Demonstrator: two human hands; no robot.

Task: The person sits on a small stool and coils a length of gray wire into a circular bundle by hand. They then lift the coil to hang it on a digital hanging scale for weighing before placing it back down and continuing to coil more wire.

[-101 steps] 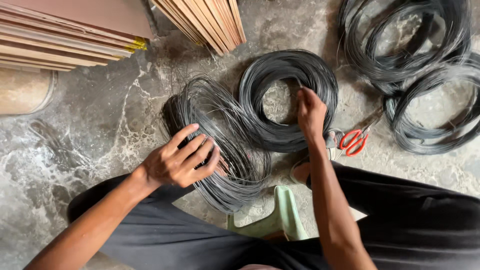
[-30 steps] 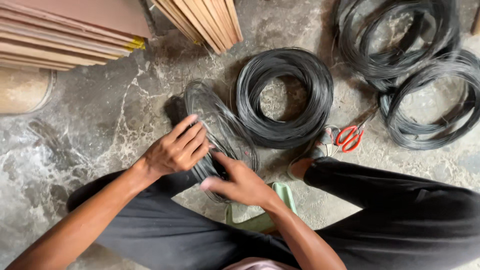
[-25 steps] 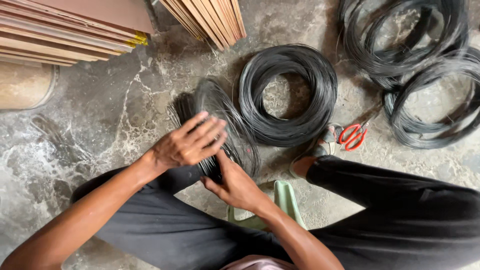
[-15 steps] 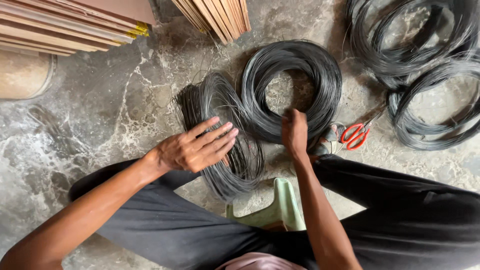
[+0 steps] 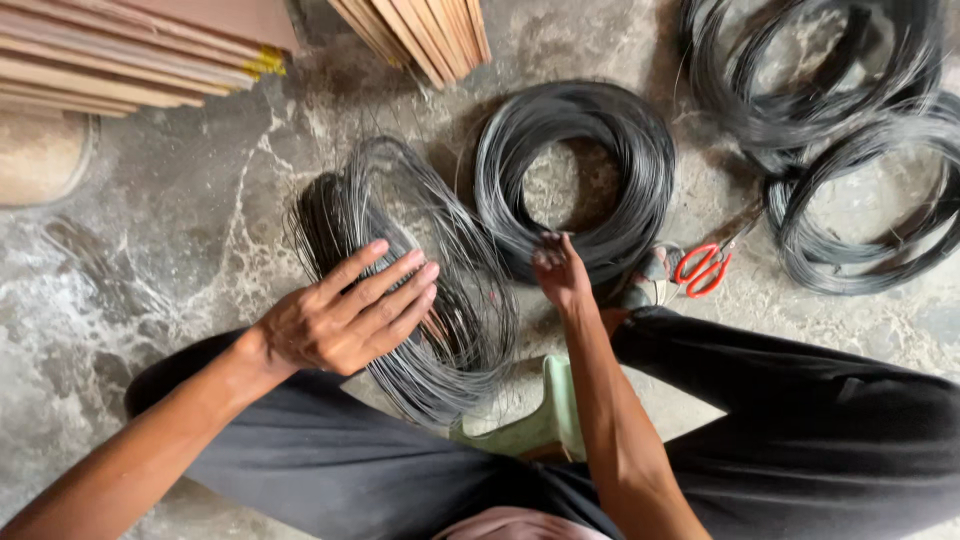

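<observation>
On the stone floor (image 5: 150, 260), a person is sorting coils of dark wire.
The loose wire coil (image 5: 440, 330) is lying under the flat, open left hand (image 5: 345, 320); springy and tangle-prone, likely best held across bunched strands. The right hand (image 5: 562, 275) is pinching strands of the tight coil (image 5: 575, 170); red scissors (image 5: 703, 268) are lying nearby. No labels show.

Red-handled scissors (image 5: 702, 270) on stone floor (image 5: 150, 240), stacked wooden boards (image 5: 130, 50), wood strips (image 5: 420, 30), two more dark wire coils (image 5: 850, 150) far right.
</observation>
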